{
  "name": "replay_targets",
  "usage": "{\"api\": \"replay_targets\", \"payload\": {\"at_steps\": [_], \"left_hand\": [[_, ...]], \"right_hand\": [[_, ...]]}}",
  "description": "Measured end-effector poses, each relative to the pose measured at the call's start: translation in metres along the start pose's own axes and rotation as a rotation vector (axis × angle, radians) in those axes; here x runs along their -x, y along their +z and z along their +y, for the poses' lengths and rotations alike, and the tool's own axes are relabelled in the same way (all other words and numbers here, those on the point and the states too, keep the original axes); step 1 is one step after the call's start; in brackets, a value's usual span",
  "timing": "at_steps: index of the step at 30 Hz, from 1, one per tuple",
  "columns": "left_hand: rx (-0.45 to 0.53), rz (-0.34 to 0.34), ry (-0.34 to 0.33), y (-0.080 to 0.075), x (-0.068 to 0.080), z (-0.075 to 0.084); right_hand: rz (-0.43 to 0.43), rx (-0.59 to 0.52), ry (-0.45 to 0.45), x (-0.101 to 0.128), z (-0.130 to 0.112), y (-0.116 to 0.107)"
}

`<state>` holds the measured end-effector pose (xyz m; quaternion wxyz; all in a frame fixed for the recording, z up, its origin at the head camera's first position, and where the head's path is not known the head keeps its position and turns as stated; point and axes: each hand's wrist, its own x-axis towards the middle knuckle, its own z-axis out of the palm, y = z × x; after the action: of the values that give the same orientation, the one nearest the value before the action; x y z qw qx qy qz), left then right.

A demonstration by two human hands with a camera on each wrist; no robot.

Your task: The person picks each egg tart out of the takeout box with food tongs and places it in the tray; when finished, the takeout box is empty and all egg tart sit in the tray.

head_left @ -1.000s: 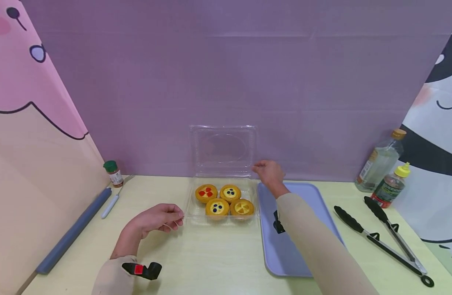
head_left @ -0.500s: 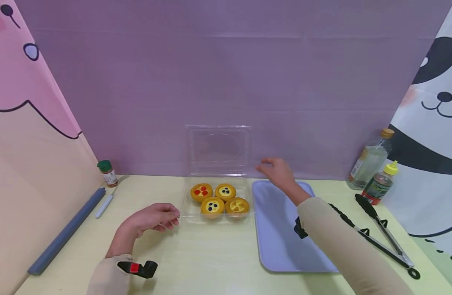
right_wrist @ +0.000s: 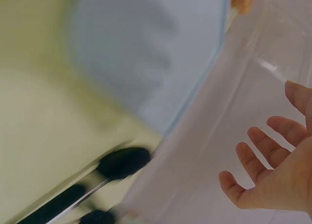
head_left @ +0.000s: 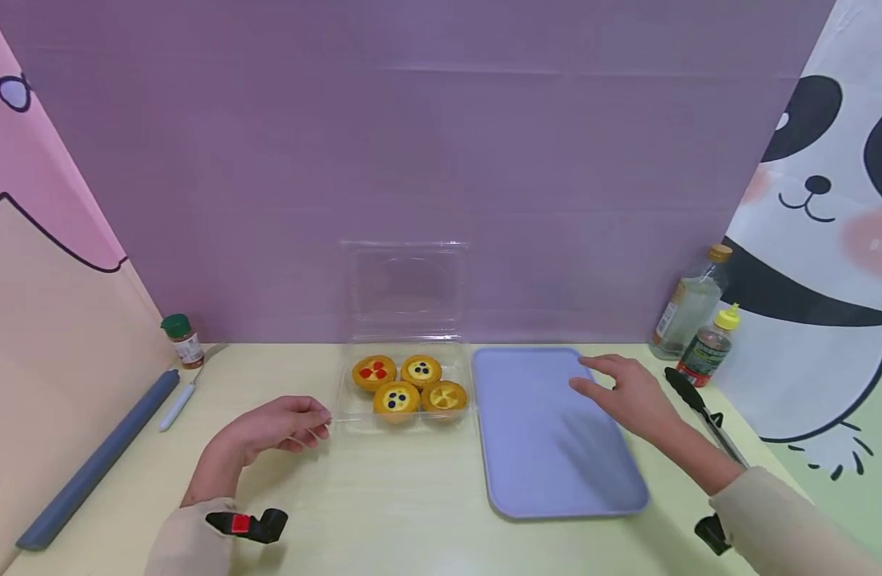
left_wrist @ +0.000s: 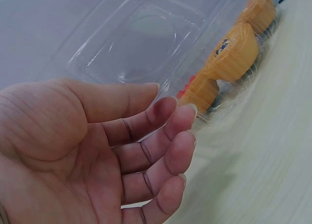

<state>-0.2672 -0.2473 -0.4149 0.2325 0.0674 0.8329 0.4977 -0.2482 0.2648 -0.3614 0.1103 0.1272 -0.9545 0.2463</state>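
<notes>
A clear plastic hinged container (head_left: 408, 292) stands with its lid raised against the back wall. Inside its base sit several egg tarts, among them one with red pieces on top (head_left: 373, 373) and one with dark blue dots (head_left: 396, 398). At the base's front left corner, my left hand (head_left: 278, 426) pinches the rim between thumb and forefinger, the other fingers curled loosely. My right hand (head_left: 631, 400) is over the right side of the lilac tray (head_left: 534, 440), fingers spread and holding nothing. Its shadow falls on the tray.
Tongs (head_left: 688, 392) lie at the right, partly behind my right forearm. Two bottles (head_left: 688, 308) (head_left: 707, 352) stand at the back right. Along the left are a green-capped jar (head_left: 185, 344), a light-handled tool (head_left: 177, 408) and a long blue-grey roll (head_left: 98, 464).
My right hand has moved from beside the raised lid to the right and toward me, its fingers spreading. My left hand stays at the container's corner. The head view has turned right.
</notes>
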Motion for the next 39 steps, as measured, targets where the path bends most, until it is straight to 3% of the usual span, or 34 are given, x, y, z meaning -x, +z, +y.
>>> {"api": "replay_targets", "payload": {"at_steps": [6, 15, 18, 23, 27, 34, 39], "left_hand": [[-0.002, 0.005, -0.005, -0.006, 0.005, -0.004], [0.013, 0.000, -0.003, -0.008, 0.005, -0.003], [0.016, -0.003, -0.003, -0.007, 0.005, -0.003], [0.011, -0.010, 0.005, -0.004, 0.004, 0.000], [0.009, -0.013, 0.006, -0.002, 0.002, 0.001], [0.015, -0.012, 0.004, -0.001, -0.001, -0.001], [0.006, -0.005, 0.000, 0.000, 0.000, 0.000]], "right_hand": [[0.047, 0.070, 0.064, 0.031, 0.037, -0.015], [0.141, 0.285, 0.199, 0.064, 0.091, -0.022], [0.093, 0.313, 0.258, 0.070, 0.107, -0.026], [-0.080, 0.322, 0.408, 0.075, 0.130, -0.033], [-0.168, 0.307, 0.492, 0.076, 0.145, -0.036], [-0.220, 0.284, 0.536, 0.076, 0.161, -0.035], [-0.221, 0.277, 0.515, 0.074, 0.164, -0.034]]}}
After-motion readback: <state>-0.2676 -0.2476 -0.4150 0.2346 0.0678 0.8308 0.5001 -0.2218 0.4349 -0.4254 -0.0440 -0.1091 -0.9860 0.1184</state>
